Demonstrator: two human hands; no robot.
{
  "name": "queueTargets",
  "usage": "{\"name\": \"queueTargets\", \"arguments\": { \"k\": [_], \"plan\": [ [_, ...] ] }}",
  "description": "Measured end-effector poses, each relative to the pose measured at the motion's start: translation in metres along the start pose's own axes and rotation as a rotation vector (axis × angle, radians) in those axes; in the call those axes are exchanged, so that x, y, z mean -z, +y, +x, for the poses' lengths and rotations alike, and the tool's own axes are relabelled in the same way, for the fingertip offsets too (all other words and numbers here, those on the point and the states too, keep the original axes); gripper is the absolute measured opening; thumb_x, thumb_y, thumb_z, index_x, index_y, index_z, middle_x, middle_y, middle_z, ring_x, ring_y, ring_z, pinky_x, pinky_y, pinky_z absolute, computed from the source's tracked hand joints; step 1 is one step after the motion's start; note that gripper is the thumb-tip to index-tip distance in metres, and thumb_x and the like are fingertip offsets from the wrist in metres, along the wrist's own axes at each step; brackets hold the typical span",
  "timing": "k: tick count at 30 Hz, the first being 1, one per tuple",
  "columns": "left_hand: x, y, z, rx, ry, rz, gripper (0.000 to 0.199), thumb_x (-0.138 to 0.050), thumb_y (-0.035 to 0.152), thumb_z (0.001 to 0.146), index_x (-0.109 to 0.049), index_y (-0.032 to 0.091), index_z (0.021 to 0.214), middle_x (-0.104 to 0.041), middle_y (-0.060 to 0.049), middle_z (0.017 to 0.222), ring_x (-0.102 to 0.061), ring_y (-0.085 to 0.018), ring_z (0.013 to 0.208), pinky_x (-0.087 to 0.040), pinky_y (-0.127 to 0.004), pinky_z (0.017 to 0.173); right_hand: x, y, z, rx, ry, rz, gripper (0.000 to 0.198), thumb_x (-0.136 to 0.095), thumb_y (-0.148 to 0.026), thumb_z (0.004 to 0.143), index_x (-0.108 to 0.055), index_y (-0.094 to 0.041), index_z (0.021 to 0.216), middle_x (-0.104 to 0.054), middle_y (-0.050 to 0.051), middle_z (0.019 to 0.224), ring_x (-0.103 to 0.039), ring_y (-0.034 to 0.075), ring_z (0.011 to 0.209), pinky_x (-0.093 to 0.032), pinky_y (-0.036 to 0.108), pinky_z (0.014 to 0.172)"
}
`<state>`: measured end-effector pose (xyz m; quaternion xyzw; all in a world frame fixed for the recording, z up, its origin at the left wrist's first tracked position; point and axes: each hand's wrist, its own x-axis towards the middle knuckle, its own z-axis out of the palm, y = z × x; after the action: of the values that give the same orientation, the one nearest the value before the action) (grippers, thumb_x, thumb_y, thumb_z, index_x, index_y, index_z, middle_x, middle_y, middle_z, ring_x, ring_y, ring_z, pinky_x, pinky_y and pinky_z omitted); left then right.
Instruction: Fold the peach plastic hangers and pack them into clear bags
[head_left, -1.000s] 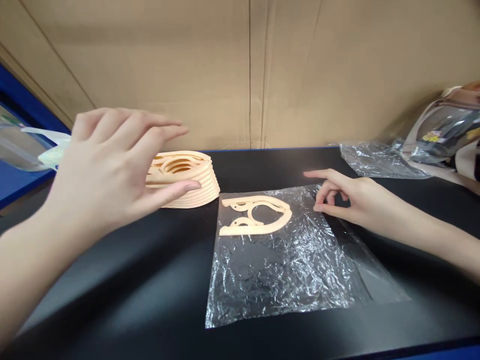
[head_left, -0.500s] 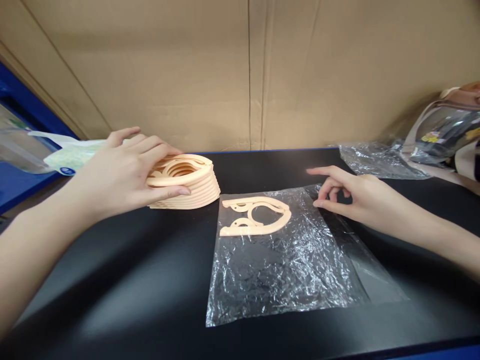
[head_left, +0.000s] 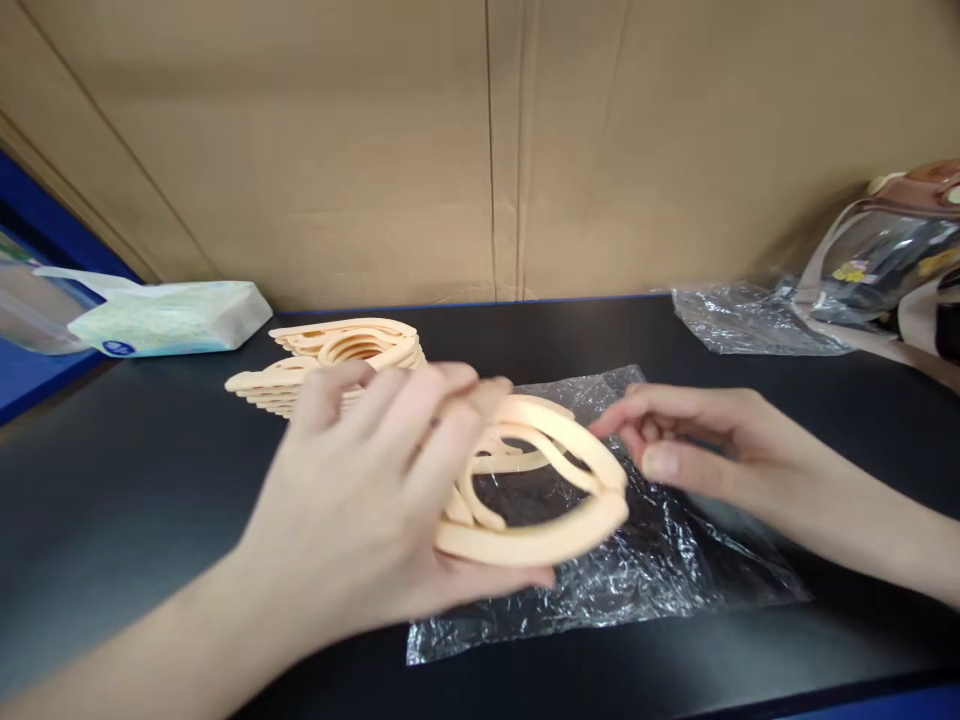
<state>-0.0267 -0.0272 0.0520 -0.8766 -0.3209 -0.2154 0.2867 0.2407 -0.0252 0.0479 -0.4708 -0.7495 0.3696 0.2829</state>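
Observation:
My left hand is closed round a peach-coloured folding clothes hanger, gripping one end and holding it tilted above a clear plastic bag. A second hanger of the same kind lies on or in the bag, mostly hidden behind the held one. Behind my left hand rises a stack of folded hangers, partly covered by my fingers. My right hand hovers over the bag's right side, fingers loosely bent and thumb apart from the index finger; nothing shows in it.
A tissue pack sits at the back left of the black table. Another crumpled clear plastic bag and a transparent bag with straps are at the back right. A cardboard wall stands behind the table.
My left hand has taken a hanger from the stack and carried it right, over the plastic bag. The stack's top has shifted askew. My right hand has moved slightly left and lower.

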Motion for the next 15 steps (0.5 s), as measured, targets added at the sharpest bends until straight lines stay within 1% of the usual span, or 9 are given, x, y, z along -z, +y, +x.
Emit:
{"name": "queueTargets", "arguments": {
  "k": [2, 3, 5, 7, 9, 11, 13, 15],
  "plan": [
    [-0.003, 0.015, 0.0, -0.035, 0.02, 0.001, 0.08, -0.041, 0.082, 0.079, -0.056, 0.013, 0.118, -0.067, -0.015, 0.108, -0.062, -0.031, 0.091, -0.035, -0.045, 0.078, -0.006, -0.006, -0.004, -0.06, -0.138, 0.147, 0.027, -0.064, -0.051, 0.085, -0.069, -0.024, 0.082, -0.055, -0.001, 0.069, -0.048, 0.013, 0.062, -0.037, 0.025, 0.054],
    [-0.004, 0.02, 0.0, -0.043, 0.022, -0.002, 0.079, -0.043, 0.081, 0.08, -0.057, 0.012, 0.117, -0.068, -0.015, 0.106, -0.062, -0.03, 0.088, -0.035, -0.044, 0.076, -0.007, -0.008, -0.005, -0.084, -0.178, 0.195, 0.027, -0.066, -0.049, 0.084, -0.067, -0.023, 0.077, -0.051, -0.002, 0.067, -0.045, 0.012, 0.061, -0.035, 0.024, 0.054],
    [-0.008, 0.023, 0.0, -0.045, 0.004, -0.02, 0.081, -0.048, 0.08, 0.078, -0.058, 0.01, 0.118, -0.069, -0.015, 0.104, -0.062, -0.029, 0.087, -0.035, -0.043, 0.074, -0.008, -0.009, -0.005, -0.122, -0.205, 0.233, 0.026, -0.07, -0.046, 0.081, -0.065, -0.022, 0.073, -0.045, -0.003, 0.065, -0.039, 0.011, 0.06, -0.033, 0.024, 0.053],
    [-0.013, 0.022, 0.0, -0.034, -0.016, -0.062, 0.085, -0.05, 0.081, 0.077, -0.057, 0.008, 0.12, -0.069, -0.016, 0.106, -0.062, -0.03, 0.09, -0.036, -0.042, 0.075, -0.007, -0.007, -0.004, -0.152, -0.229, 0.237, 0.027, -0.072, -0.047, 0.079, -0.064, -0.021, 0.073, -0.044, -0.004, 0.065, -0.037, 0.011, 0.06, -0.032, 0.024, 0.053],
    [-0.017, 0.019, -0.001, -0.02, -0.045, -0.122, 0.088, -0.052, 0.08, 0.076, -0.055, 0.007, 0.125, -0.068, -0.017, 0.113, -0.061, -0.031, 0.097, -0.038, -0.042, 0.081, -0.006, -0.005, -0.003, -0.187, -0.281, 0.251, 0.03, -0.072, -0.049, 0.078, -0.063, -0.021, 0.072, -0.045, -0.003, 0.065, -0.039, 0.011, 0.06, -0.032, 0.024, 0.054],
    [-0.021, 0.017, -0.002, -0.01, -0.08, -0.19, 0.089, -0.053, 0.079, 0.077, -0.053, 0.007, 0.13, -0.066, -0.017, 0.119, -0.059, -0.032, 0.106, -0.038, -0.044, 0.093, -0.005, -0.002, -0.001, -0.224, -0.337, 0.266, 0.032, -0.07, -0.05, 0.078, -0.063, -0.02, 0.072, -0.049, -0.002, 0.067, -0.041, 0.012, 0.062, -0.033, 0.025, 0.054],
    [-0.024, 0.015, -0.003, -0.012, -0.109, -0.248, 0.092, -0.052, 0.08, 0.077, -0.05, 0.007, 0.133, -0.064, -0.017, 0.124, -0.057, -0.033, 0.112, -0.032, -0.048, 0.104, -0.004, 0.002, 0.0, -0.249, -0.366, 0.271, 0.033, -0.068, -0.053, 0.079, -0.065, -0.02, 0.075, -0.053, -0.001, 0.07, -0.044, 0.013, 0.064, -0.034, 0.025, 0.055],
    [-0.027, 0.012, -0.005, -0.011, -0.122, -0.287, 0.098, -0.049, 0.083, 0.076, -0.047, 0.006, 0.136, -0.062, -0.018, 0.129, -0.054, -0.034, 0.118, -0.026, -0.051, 0.111, -0.002, 0.005, 0.001, -0.257, -0.356, 0.276, 0.035, -0.067, -0.055, 0.079, -0.067, -0.019, 0.078, -0.056, 0.001, 0.07, -0.046, 0.013, 0.064, -0.036, 0.026, 0.057]
  ]
}}
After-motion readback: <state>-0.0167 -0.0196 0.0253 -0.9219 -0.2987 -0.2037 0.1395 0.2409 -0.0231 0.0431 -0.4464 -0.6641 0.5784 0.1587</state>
